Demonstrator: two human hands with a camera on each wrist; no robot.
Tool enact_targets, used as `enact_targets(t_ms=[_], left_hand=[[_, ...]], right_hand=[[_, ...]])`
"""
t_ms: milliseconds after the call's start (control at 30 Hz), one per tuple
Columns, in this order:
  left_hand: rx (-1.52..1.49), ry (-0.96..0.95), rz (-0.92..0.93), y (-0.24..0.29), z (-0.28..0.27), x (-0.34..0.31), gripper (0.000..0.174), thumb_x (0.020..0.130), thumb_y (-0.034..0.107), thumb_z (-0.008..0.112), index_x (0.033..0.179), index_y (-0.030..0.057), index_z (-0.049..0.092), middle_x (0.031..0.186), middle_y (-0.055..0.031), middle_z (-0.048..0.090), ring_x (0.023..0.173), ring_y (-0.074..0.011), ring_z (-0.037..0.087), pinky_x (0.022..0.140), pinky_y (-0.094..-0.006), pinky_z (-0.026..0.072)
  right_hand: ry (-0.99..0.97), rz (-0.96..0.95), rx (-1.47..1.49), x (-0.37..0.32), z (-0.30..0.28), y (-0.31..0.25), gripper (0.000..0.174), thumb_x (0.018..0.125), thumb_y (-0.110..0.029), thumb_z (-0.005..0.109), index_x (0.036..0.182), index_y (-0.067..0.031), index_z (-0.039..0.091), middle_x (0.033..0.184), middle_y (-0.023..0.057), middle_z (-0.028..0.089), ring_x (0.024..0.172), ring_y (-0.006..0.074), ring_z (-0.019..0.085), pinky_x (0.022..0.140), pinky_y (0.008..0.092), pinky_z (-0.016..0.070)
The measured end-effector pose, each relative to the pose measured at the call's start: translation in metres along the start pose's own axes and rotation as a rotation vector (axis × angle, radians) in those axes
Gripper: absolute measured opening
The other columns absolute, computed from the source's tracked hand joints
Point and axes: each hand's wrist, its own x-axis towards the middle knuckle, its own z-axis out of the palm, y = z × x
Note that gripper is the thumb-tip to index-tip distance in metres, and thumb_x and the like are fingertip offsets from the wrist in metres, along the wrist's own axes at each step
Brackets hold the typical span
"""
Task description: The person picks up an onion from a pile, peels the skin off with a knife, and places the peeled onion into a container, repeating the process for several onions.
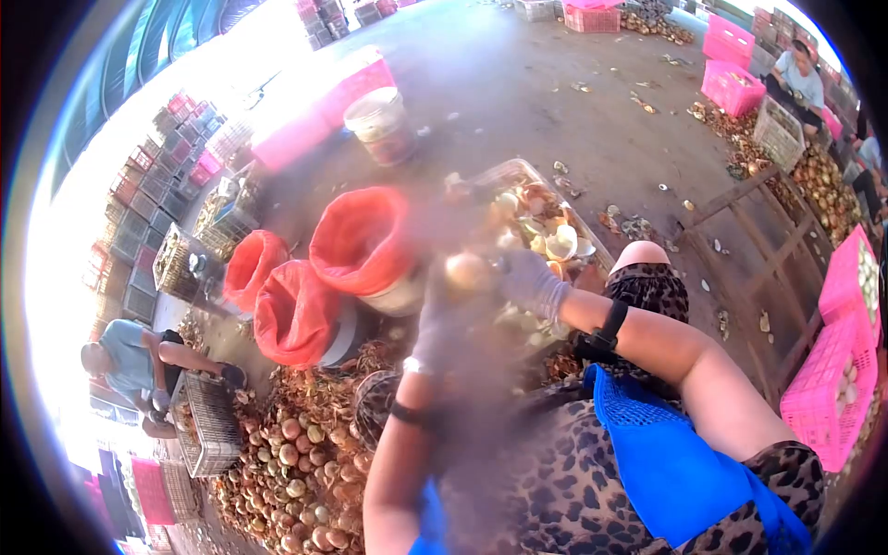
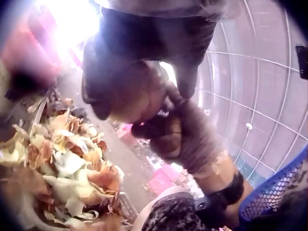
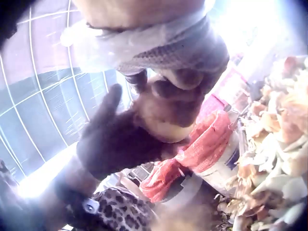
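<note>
An onion (image 1: 467, 271) with pale, partly brown skin is held between two gloved hands over a crate of peelings. My left hand (image 1: 437, 319) cups it; in the right wrist view the left hand (image 3: 108, 142) lies under the onion (image 3: 166, 120), thumb spread away. My right hand (image 1: 536, 282) works at its other side, and its bent fingers (image 3: 180, 79) grip the onion's upper part. In the left wrist view the right hand (image 2: 192, 137) has curled fingers close against the onion (image 2: 137, 94). Whether it also holds a small tool, I cannot tell.
The crate (image 1: 597, 245) holds onion skins (image 2: 72, 168). Red mesh bags (image 1: 361, 236) line buckets on the left, beside a heap of onions (image 1: 301, 458). A white bucket (image 1: 381, 125) stands ahead. A wooden frame (image 1: 754, 240) and pink crates (image 1: 837, 393) are on the right. Other people sit nearby.
</note>
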Motion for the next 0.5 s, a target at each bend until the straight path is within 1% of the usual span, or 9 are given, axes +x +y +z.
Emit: enact_targets(t_ms=[33,100,200,233,267,367,433,467,500], left_hand=[[0.02,0.05,-0.012,-0.016,-0.005,0.005,0.024,0.077,0.015,0.067,0.102,0.0144,0.065,0.1,-0.0069,0.064,0.093,-0.0241,0.061,0.097,-0.0449,0.0439],[-0.422,0.108,-0.203,0.028,-0.004,0.011,0.035,0.078,0.027,0.064,0.109,0.0111,0.061,0.105,-0.0088,0.061,0.098,-0.0263,0.058,0.099,-0.0444,0.0422],[-1.257,0.18,-0.393,0.032,-0.013,0.013,0.057,0.076,0.042,0.061,0.12,0.006,0.052,0.114,-0.0124,0.056,0.105,-0.0282,0.056,0.098,-0.0435,0.0427],[-1.178,0.205,-0.335,0.017,-0.019,0.015,0.075,0.072,0.049,0.062,0.128,0.0024,0.043,0.123,-0.0152,0.051,0.109,-0.0297,0.053,0.097,-0.0432,0.0436],[-1.173,0.205,-0.326,0.02,-0.021,0.016,0.076,0.071,0.05,0.063,0.128,0.0024,0.043,0.122,-0.0154,0.051,0.109,-0.0299,0.053,0.096,-0.043,0.0437],[-1.057,0.28,-0.283,0.029,-0.023,0.019,0.079,0.069,0.051,0.065,0.128,0.0024,0.044,0.121,-0.0169,0.052,0.107,-0.0305,0.054,0.095,-0.0425,0.0444],[-1.131,0.211,-0.276,0.014,-0.026,0.02,0.079,0.069,0.049,0.066,0.129,0.002,0.044,0.12,-0.0169,0.053,0.107,-0.0304,0.054,0.095,-0.0419,0.0448],[-1.17,0.177,-0.271,0.008,-0.028,0.019,0.08,0.068,0.048,0.066,0.129,0.0019,0.044,0.12,-0.0169,0.053,0.107,-0.0304,0.054,0.095,-0.0416,0.045],[-1.526,-0.095,-0.185,0.004,-0.032,0.021,0.079,0.068,0.044,0.068,0.13,0.0012,0.043,0.122,-0.0155,0.053,0.11,-0.0295,0.054,0.095,-0.039,0.046]], right_hand=[[0.011,-0.022,0.058,-0.002,-0.004,-0.008,0.021,0.083,-0.025,0.066,0.096,-0.0089,0.067,0.072,-0.0006,0.062,0.054,0.0076,0.054,0.044,0.0254,0.0432],[0.028,-0.065,0.177,-0.001,-0.008,-0.022,0.019,0.082,-0.024,0.066,0.093,-0.0083,0.068,0.069,0.0,0.061,0.052,0.0067,0.052,0.045,0.0246,0.0426],[0.075,-0.291,-0.104,0.016,-0.002,0.02,0.018,0.084,-0.022,0.064,0.093,-0.0071,0.068,0.062,-0.0007,0.058,0.053,0.0045,0.051,0.048,0.0239,0.0422],[0.055,-0.237,-0.172,0.006,-0.005,0.013,0.017,0.084,-0.021,0.063,0.093,-0.0072,0.068,0.061,-0.0008,0.057,0.053,0.0042,0.051,0.048,0.0242,0.0423],[0.036,-0.182,-0.24,-0.001,-0.003,0.012,0.017,0.085,-0.021,0.063,0.093,-0.0073,0.068,0.06,-0.0009,0.057,0.054,0.0038,0.051,0.048,0.0245,0.0423],[0.029,-0.416,-0.236,-0.001,0.016,0.029,0.014,0.082,-0.021,0.064,0.089,-0.0084,0.065,0.059,0.0075,0.058,0.053,0.0146,0.059,0.049,0.0309,0.0441],[-0.012,-0.435,-0.275,0.002,0.022,0.031,0.016,0.077,-0.018,0.065,0.09,-0.0094,0.063,0.062,0.0138,0.059,0.055,0.0263,0.061,0.05,0.0336,0.0456],[-0.02,-0.476,-0.309,0.002,0.022,0.029,0.016,0.077,-0.018,0.065,0.091,-0.0096,0.063,0.063,0.0139,0.06,0.056,0.0267,0.061,0.051,0.0339,0.0461],[-0.027,-0.519,-0.345,0.002,0.02,0.025,0.017,0.076,-0.017,0.065,0.092,-0.0098,0.063,0.063,0.0141,0.06,0.056,0.0271,0.061,0.052,0.0341,0.0466]])
